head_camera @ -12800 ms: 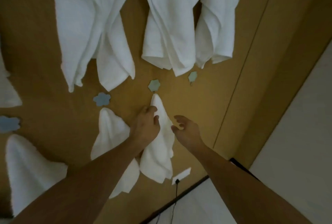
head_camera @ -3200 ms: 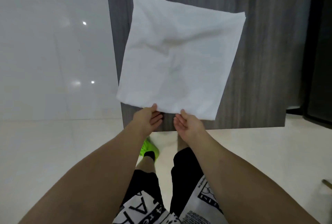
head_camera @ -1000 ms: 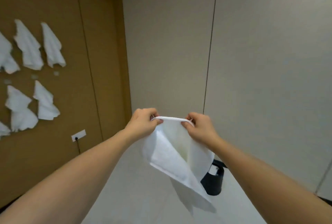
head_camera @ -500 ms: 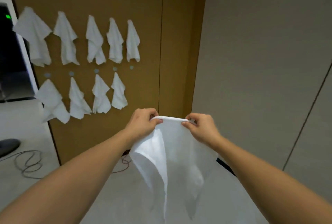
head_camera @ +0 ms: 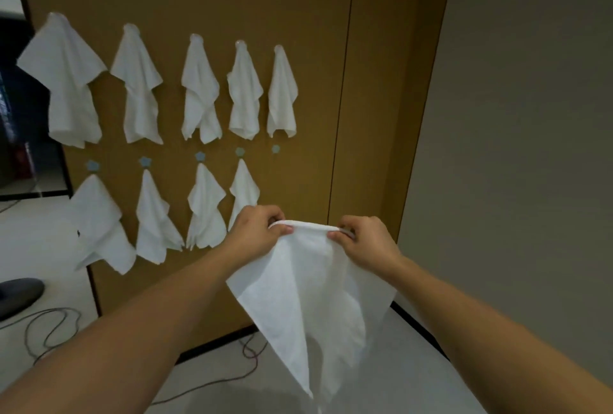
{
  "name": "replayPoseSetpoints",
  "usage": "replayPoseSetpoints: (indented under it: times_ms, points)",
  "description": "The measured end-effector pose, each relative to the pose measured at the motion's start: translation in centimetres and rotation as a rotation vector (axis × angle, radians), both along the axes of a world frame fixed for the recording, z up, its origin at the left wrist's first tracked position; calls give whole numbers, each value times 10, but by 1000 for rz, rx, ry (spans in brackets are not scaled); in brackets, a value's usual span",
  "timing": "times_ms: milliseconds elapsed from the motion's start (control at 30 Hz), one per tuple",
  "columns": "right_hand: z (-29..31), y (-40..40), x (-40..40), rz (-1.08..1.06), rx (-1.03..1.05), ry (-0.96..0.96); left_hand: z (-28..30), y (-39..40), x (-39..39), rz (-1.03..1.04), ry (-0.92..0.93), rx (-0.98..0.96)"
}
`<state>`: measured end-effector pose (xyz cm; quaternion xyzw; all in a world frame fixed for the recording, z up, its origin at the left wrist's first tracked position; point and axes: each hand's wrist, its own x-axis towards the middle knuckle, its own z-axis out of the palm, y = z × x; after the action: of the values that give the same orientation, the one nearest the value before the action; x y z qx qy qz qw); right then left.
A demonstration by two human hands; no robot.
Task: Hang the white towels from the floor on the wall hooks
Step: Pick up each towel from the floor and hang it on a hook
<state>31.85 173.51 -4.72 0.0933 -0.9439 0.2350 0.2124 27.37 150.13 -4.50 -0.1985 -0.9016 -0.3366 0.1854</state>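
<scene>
Your grip was clamped on the white towel (head_camera: 308, 307): your left hand (head_camera: 257, 234) and your right hand (head_camera: 363, 242) each pinched its bunched top edge, fingers curled over the fold, a short span of cloth taut between them. The towel hung down from your hands in loose pointed folds, in front of the brown wall panel (head_camera: 331, 65). On that panel nine hung towels (head_camera: 200, 95) sat in two rows, five above and four below. One bare blue hook (head_camera: 275, 149) showed at the right end of the lower row. Cables (head_camera: 49, 330) lay on the floor (head_camera: 414, 364).
</scene>
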Motion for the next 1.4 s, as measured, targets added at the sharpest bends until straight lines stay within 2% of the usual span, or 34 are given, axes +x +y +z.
replayPoseSetpoints:
  times_ms: [267, 500, 567, 700, 767, 1133, 1267, 1400]
  points:
    - [-12, 2, -172, 84, 110, 15, -16, -7, -152, 111, 6, 1]
    - [-12, 28, -347, 206, 190, 78, -12, 14, -316, 200, 44, -26]
    - [-9, 36, -394, 253, 210, 168, -4, 20, -361, 206, 52, -36]
    - [-6, 45, -479, 380, 255, 482, 8, 30, -444, 238, 96, 22]
    - [-7, 46, -522, 431, 302, 545, 6, 33, -482, 251, 118, 41]
    - [-34, 27, -737, 359, 418, 400, -26, 17, -687, 205, 188, 1]
    - [-46, 11, -816, 322, 378, 323, -38, 8, -757, 216, 292, -171]
    - [-53, -1, -885, 279, 327, 333, -50, 3, -815, 209, 443, -340]
